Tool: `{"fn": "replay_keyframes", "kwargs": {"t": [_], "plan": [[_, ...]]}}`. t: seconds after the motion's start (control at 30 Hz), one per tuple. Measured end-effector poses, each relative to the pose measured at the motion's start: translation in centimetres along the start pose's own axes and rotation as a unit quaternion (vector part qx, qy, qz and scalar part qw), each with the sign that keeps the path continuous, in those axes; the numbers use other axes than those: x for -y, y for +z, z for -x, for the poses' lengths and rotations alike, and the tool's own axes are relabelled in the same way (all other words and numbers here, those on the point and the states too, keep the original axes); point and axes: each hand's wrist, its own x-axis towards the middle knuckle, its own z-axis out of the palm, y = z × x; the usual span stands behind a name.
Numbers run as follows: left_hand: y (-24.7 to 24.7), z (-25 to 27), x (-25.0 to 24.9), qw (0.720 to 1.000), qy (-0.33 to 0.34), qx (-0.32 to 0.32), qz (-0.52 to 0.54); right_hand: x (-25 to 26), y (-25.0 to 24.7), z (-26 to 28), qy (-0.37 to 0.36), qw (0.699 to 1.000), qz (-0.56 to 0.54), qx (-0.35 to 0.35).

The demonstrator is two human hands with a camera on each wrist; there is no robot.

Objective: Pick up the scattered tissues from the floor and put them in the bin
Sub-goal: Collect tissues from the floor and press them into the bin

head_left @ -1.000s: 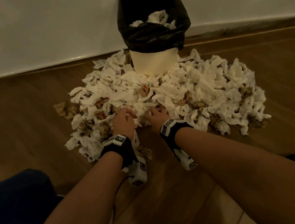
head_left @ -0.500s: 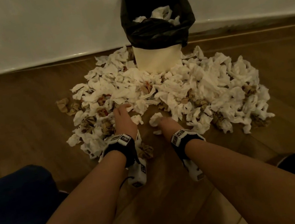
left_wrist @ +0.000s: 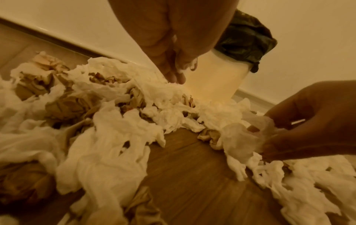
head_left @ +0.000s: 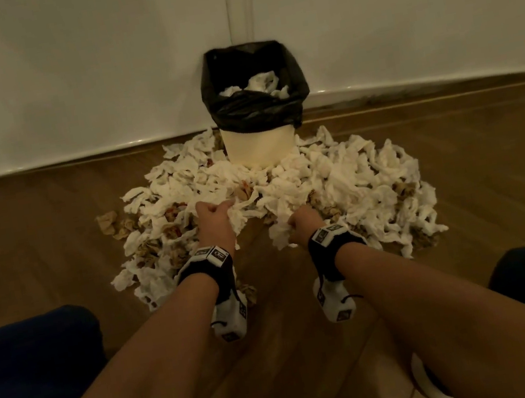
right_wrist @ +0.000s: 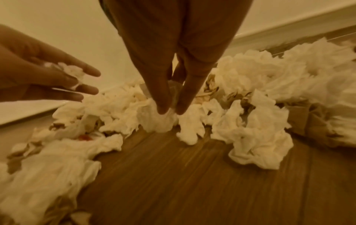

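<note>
A wide pile of crumpled white tissues (head_left: 337,179) lies on the wooden floor around the bin (head_left: 260,150). The bin is white with a black bag liner (head_left: 256,109) and holds some tissues (head_left: 260,82). My left hand (head_left: 218,211) is at the pile's near edge, and its fingers (left_wrist: 169,71) grip a white tissue (right_wrist: 74,73). My right hand (head_left: 294,231) is beside it, a little nearer to me. Its fingertips (right_wrist: 163,109) pinch a white tissue (left_wrist: 242,137) just above the floor.
Brown crumpled papers (head_left: 108,221) are mixed into the pile, mostly on its left side. The bin stands in a corner of white walls with a skirting board (head_left: 39,163). Bare wood floor (head_left: 280,352) lies between my arms. Dark blue knees (head_left: 23,377) flank the view.
A second ago both hands lay on the pile's near edge. The right hand has pulled back slightly with a tissue, and the left now grips one too.
</note>
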Motion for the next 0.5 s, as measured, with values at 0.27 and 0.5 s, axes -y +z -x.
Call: {"fn": "replay_keyframes", "kwargs": {"t": [0.27, 0.5], "plan": [[-3.5, -1.1, -5.4, 0.997, 0.069, -0.008, 0.043, -0.8, -6.1, 0.8, -0.003, 0.996, -0.064, -0.059], [-8.2, -5.5, -10.8, 0.985, 0.088, -0.065, 0.136, 0.2, -17.0, -1.2, -0.009, 0.958, -0.176, -0.225]]}}
